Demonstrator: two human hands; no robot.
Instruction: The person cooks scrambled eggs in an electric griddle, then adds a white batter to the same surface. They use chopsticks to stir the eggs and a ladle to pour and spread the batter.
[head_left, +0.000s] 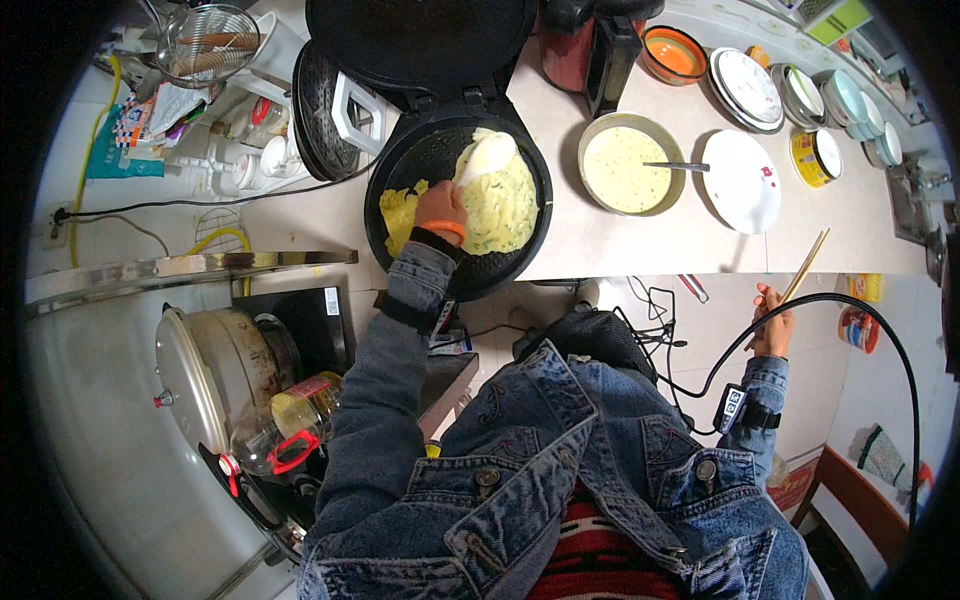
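My left hand (442, 202) is over the lower plate of a black electric griddle (459, 274), closed around what looks like the handle of a white rice paddle (491, 154). The paddle's blade lies on a yellow pancake (499, 214) flecked with green. Left of my hand sits a smaller torn piece of pancake (397, 214); part of it is hidden behind my hand. Away from the counter, low on the right, my right hand (774, 330) grips a pair of wooden chopsticks (806, 262) pointing up and outward.
Right of the griddle stand a bowl of green-flecked batter (626, 169) with a metal utensil, a white plate (742, 184), and stacked dishes (750, 86). The griddle's raised lid (420, 45) is behind. A pressure cooker (202, 382) and oil bottle (285, 427) are lower left. A black cable (892, 352) loops beside my right arm.
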